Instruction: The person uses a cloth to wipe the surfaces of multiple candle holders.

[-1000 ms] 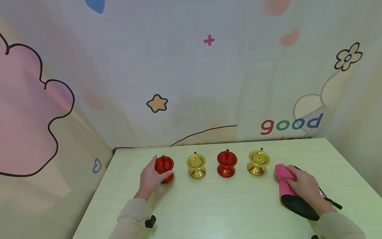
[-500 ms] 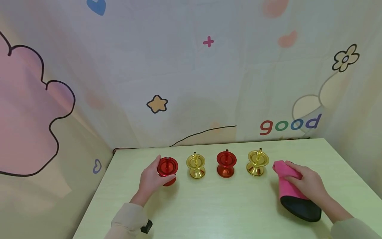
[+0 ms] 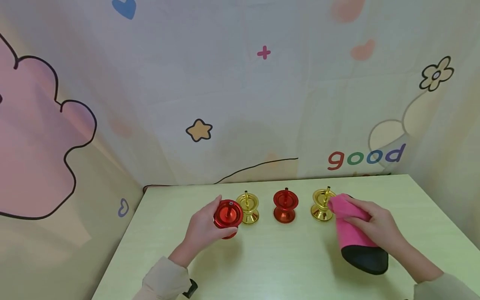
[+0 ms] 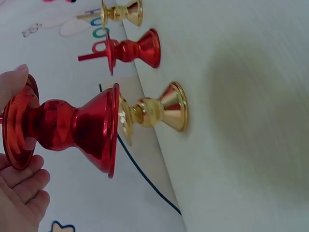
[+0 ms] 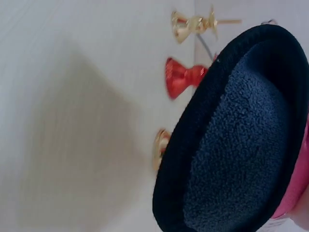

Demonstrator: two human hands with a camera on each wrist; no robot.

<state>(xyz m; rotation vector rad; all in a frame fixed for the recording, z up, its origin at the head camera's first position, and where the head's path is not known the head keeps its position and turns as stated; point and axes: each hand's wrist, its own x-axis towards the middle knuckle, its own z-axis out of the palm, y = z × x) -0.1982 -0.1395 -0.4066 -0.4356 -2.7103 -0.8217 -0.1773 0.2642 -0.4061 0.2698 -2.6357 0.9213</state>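
In the head view my left hand [image 3: 205, 225] grips a red metal candle holder [image 3: 228, 213] by its upper dish, thumb and fingers at the rim. The left wrist view shows this candle holder [image 4: 96, 128] raised above the table, its flared base uncovered. My right hand [image 3: 378, 223] pinches a soft pink item [image 3: 354, 229] with a black oval end, held above the table. In the right wrist view its black-rimmed end [image 5: 236, 140] is dark and fleecy. The pink item overlaps the right-hand gold candle holder [image 3: 321, 212] in the head view.
A gold candle holder [image 3: 250, 216] stands partly behind the raised red one. Another red candle holder [image 3: 284, 214] stands upright in the middle of the row. The pale table [image 3: 277, 258] ends at a patterned cloth backdrop [image 3: 240, 104].
My left hand has lifted the red candle holder and carried it right and nearer me. My right hand has raised the pink item and moved it left toward the gold candle holder.
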